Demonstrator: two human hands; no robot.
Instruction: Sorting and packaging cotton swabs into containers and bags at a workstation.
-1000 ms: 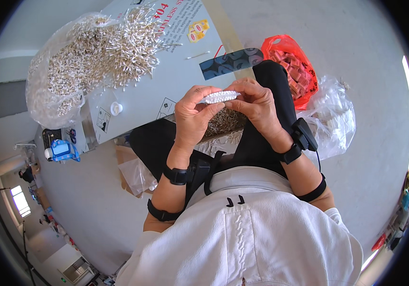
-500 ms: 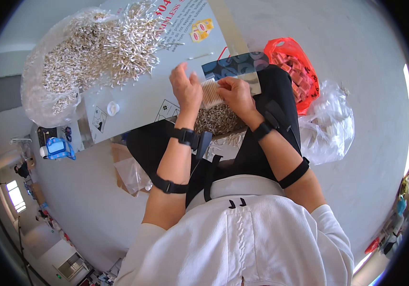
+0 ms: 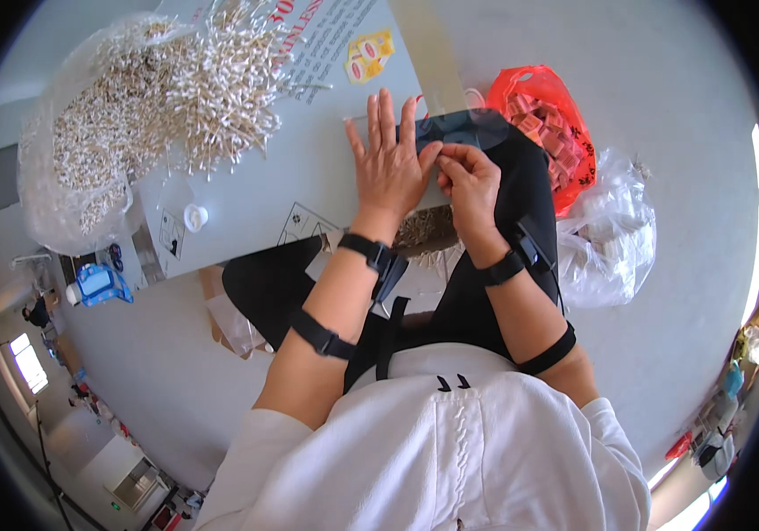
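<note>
My left hand (image 3: 386, 173) lies palm down near the table's front edge, fingers spread, over part of a dark bluish see-through plastic sheet (image 3: 463, 128). My right hand (image 3: 474, 184) is beside it, thumb and forefinger pinched close to the left thumb tip; whatever they grip is too small or hidden to make out. No swab bundle shows; my left hand may cover it. Beneath both hands, between my knees, a container of cotton swabs (image 3: 423, 228) is partly visible. On the table at the far left, a large loose heap of cotton swabs (image 3: 220, 97) spills from a clear plastic bag (image 3: 38, 190).
A small white round container (image 3: 194, 218) and yellow printed packets (image 3: 369, 56) lie on the grey table (image 3: 255, 199). To the right are a red bag (image 3: 525, 81) of pinkish-red packs and a clear plastic bag (image 3: 614, 239). A blue-and-white package (image 3: 100, 285) is at the left.
The row of swabs seen between my hands has gone from sight. My left hand has moved right and flattened with fingers spread; my right hand has shifted slightly right, still pinching.
</note>
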